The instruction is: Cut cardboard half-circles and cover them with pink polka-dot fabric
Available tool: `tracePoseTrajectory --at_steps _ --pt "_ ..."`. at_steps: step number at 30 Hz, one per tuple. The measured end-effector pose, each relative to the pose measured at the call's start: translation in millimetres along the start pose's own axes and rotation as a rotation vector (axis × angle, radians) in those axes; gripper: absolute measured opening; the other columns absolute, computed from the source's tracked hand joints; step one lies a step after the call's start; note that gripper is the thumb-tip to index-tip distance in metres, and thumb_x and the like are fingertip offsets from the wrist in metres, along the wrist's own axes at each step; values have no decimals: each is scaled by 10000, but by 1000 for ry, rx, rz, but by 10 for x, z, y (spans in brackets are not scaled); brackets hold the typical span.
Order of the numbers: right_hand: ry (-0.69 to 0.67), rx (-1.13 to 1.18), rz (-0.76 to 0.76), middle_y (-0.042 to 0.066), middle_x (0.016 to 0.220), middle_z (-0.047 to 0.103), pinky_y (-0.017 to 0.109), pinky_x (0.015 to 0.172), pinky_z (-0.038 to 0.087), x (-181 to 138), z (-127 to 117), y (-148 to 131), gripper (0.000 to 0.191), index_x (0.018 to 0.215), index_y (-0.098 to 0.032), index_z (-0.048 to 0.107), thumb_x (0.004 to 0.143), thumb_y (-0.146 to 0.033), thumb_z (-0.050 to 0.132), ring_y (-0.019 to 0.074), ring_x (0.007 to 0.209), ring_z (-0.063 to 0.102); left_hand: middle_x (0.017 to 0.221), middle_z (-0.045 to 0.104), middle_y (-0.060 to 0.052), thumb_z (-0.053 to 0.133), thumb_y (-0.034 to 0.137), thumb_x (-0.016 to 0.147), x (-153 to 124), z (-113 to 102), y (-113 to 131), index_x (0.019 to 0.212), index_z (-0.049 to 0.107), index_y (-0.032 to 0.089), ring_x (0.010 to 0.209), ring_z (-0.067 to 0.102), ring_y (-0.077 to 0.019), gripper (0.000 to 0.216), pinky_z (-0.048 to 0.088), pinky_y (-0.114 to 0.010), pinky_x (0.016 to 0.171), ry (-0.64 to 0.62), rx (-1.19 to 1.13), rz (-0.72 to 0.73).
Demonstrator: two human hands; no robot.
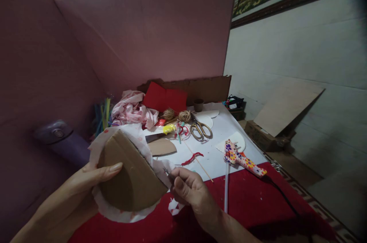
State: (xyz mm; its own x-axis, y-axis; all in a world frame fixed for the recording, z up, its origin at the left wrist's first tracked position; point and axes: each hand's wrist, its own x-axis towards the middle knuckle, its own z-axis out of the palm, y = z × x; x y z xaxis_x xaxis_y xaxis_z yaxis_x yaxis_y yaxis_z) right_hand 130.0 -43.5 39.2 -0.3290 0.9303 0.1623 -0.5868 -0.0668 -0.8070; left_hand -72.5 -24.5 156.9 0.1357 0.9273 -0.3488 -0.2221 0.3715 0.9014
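My left hand (97, 182) is closed on a half-round cardboard piece (129, 174), its thumb pressed flat on the brown face. White cloth with pinkish spots (137, 134) lies behind the cardboard and sticks out past its edge all round. Just right of the straight edge, my right hand (190, 191) grips what look like small scissors (167, 173); only their thin metal tips show, close to the cloth, and the fingers hide the rest. Below that hand hangs or lies a small white scrap (173, 206); which of the two I cannot tell.
A flower-patterned glue gun (243, 161) lies on the right, its cord running to the front. Farther back are large scissors (201, 130), twine balls (184, 116), red paper (164, 98) and crumpled pink cloth (133, 109). A purple bottle (65, 141) stands left. Pink panels (143, 36) enclose the back.
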Motion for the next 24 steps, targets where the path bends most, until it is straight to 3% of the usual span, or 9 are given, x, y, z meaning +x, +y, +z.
tracePoseTrajectory --at_steps 7,13,16,24 --pt "-11 -257 -82 -39 656 348 231 518 221 26 24 -90 388 737 -166 494 818 -533 590 94 591 266 854 774 -91 791 141 606 33 -28 -31 1067 706 230 748 724 -291 478 576 -394 739 -10 -20 -41" --pt "76 -272 -146 -44 627 340 240 533 232 13 13 -9 371 720 -170 503 843 -514 563 100 585 267 911 767 -96 792 149 605 61 -50 -54 1010 728 239 805 715 -316 420 565 -428 762 14 -27 -30" --pt "72 -287 -121 -37 660 361 233 540 258 -7 -9 24 368 806 -171 525 844 -536 546 105 595 294 864 774 -83 795 140 598 83 -92 -78 994 735 255 759 722 -306 418 582 -407 713 9 -42 -25" --pt "51 -466 -146 -15 712 427 246 617 331 4 49 -144 369 844 -172 562 863 -537 508 127 662 383 1016 746 -60 762 127 642 55 -57 -99 1259 571 313 918 688 -317 672 573 -398 764 -15 -38 -7"
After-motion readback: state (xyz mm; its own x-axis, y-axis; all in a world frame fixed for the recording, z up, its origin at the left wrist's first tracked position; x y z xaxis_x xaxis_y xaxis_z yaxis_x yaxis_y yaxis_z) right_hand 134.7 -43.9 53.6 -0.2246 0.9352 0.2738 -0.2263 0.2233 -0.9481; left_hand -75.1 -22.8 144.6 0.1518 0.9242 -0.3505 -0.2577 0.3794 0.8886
